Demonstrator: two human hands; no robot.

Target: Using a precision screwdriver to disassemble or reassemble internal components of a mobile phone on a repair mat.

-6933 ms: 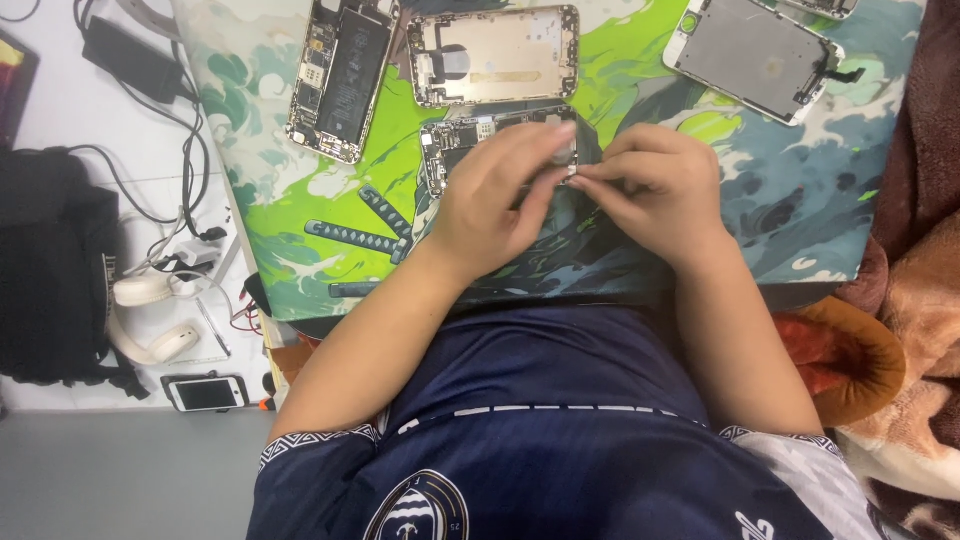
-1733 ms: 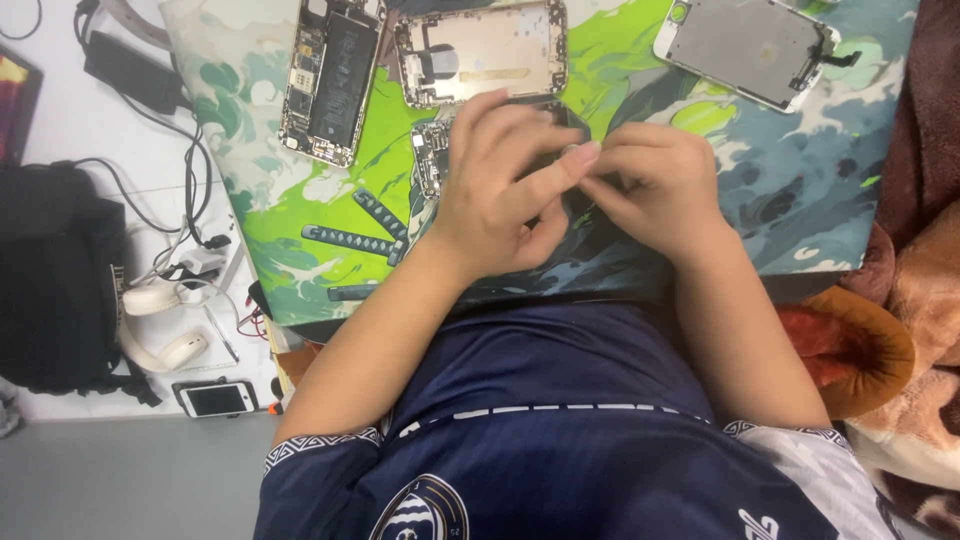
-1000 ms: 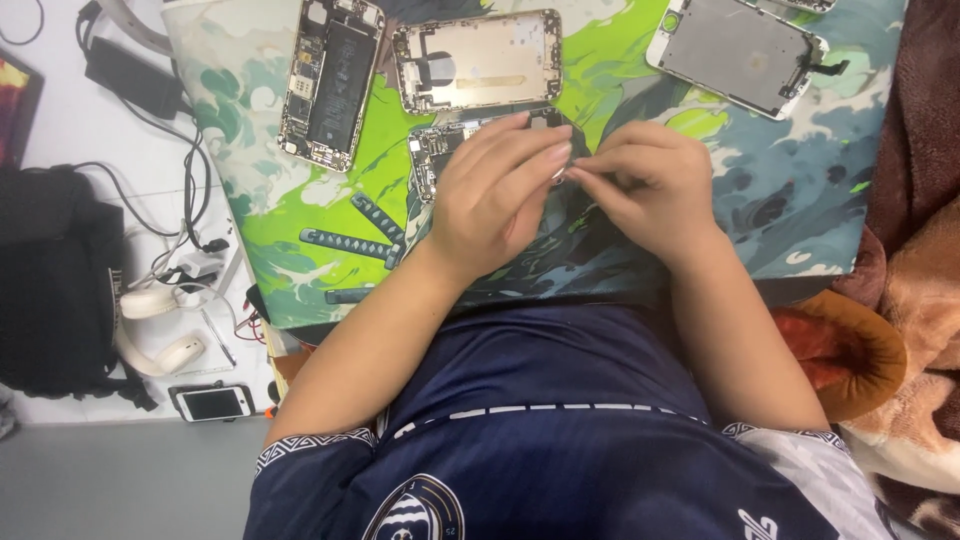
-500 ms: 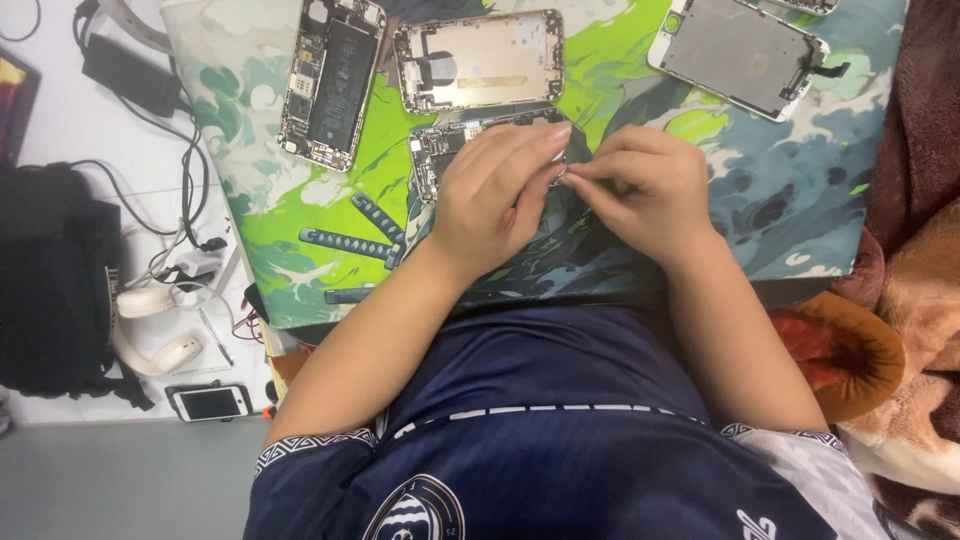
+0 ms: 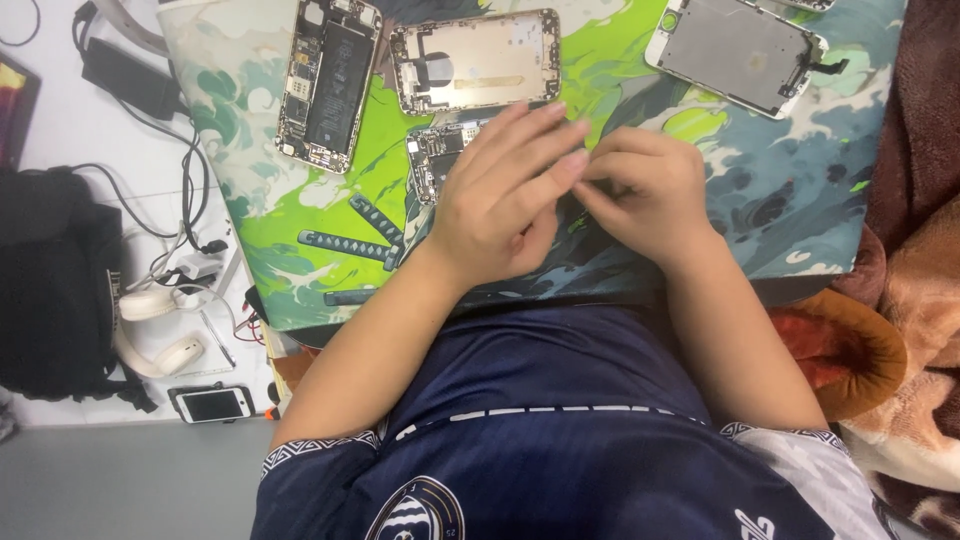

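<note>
On the green and blue mat [image 5: 300, 260] covering my desk, seen from the head camera, my left hand [image 5: 500, 205] lies over a small circuit board [image 5: 432, 160], fingers stretched toward my right hand [image 5: 645, 190]. The right fingers are curled, pinching something I cannot make out, perhaps a tiny part. Just above the board lies a gold phone shell [image 5: 475, 62], beside it an opened phone [image 5: 328, 85]; a screen panel [image 5: 738, 52] lies well apart.

Green patterned mat [image 5: 300, 260], opened phone [image 5: 328, 82], gold housing [image 5: 475, 60], screen panel [image 5: 735, 50]
</note>
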